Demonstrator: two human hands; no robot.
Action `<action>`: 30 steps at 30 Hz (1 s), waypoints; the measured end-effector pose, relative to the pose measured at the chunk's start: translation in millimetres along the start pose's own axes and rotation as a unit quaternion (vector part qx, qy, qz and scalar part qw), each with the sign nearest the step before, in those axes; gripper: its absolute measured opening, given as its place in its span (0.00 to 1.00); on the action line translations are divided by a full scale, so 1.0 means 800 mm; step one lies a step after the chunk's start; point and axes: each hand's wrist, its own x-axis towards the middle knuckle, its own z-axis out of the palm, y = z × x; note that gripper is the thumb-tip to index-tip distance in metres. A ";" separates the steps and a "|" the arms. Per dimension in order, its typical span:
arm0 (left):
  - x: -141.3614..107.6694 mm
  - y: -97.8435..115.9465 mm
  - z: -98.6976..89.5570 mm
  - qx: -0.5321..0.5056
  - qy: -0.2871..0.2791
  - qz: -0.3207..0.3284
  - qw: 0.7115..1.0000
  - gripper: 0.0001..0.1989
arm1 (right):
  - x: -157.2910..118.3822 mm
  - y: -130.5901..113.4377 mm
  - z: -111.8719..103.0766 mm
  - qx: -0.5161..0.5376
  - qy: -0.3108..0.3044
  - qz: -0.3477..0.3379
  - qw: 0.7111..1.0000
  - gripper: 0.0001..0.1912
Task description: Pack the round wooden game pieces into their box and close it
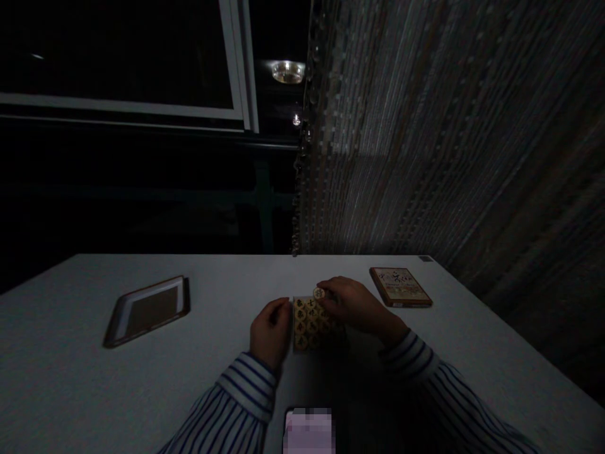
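Note:
Round wooden Chinese chess pieces point(312, 325) with dark characters lie in rows inside a shallow clear box point(293, 343) in front of me. My right hand point(347, 301) reaches over the box's far right part and pinches one chess piece point(319, 293) at its far edge. Part of the box and some pieces are hidden under that hand and in its shadow. Just left of the box, my left hand point(271, 329) is closed with thumb and fingers curled together; whether it touches the box or holds anything I cannot make out.
An open box lid or tray point(150, 308) lies on the white table point(66, 353) to the left. On the right is a flat printed box point(400, 287). A phone point(309, 431) lies at the near edge. Beyond the table hangs a bead curtain point(401, 139). The light is dim.

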 end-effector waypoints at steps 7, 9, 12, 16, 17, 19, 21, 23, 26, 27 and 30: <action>-0.002 -0.007 -0.001 0.099 -0.059 0.014 0.993 0.16 | -0.005 0.013 -0.015 0.001 -0.006 0.052 0.999 0.17; -0.002 -0.006 -0.002 0.092 -0.071 0.019 0.993 0.16 | -0.006 0.017 -0.015 -0.005 -0.015 0.067 0.998 0.16; -0.002 -0.005 -0.003 0.087 -0.080 0.024 0.993 0.15 | -0.007 0.025 -0.013 -0.014 -0.038 0.084 0.996 0.15; -0.001 -0.011 -0.003 0.089 -0.079 0.027 0.993 0.15 | -0.009 0.033 -0.005 -0.023 -0.047 0.069 0.996 0.13; -0.001 -0.012 -0.002 0.083 -0.076 0.027 0.993 0.14 | -0.010 0.035 -0.003 -0.025 -0.048 0.068 0.996 0.13; -0.001 -0.014 -0.002 0.072 -0.077 0.026 0.994 0.14 | -0.010 0.038 0.000 -0.025 -0.055 0.069 0.996 0.13; -0.001 -0.013 -0.002 0.067 -0.078 0.026 0.994 0.14 | -0.011 0.041 0.002 -0.028 -0.063 0.071 0.995 0.13; -0.002 -0.011 -0.002 0.073 -0.076 0.026 0.994 0.14 | -0.011 0.042 0.004 -0.035 -0.069 0.068 0.995 0.13; -0.002 -0.007 -0.003 0.087 -0.078 0.028 0.993 0.14 | -0.012 0.043 0.006 -0.044 -0.075 0.061 0.994 0.13; -0.002 -0.007 -0.003 0.088 -0.080 0.029 0.992 0.14 | -0.012 0.043 0.006 -0.046 -0.077 0.060 0.994 0.13; -0.002 -0.008 -0.003 0.087 -0.079 0.037 0.992 0.13 | -0.012 0.044 0.008 -0.047 -0.084 0.060 0.993 0.13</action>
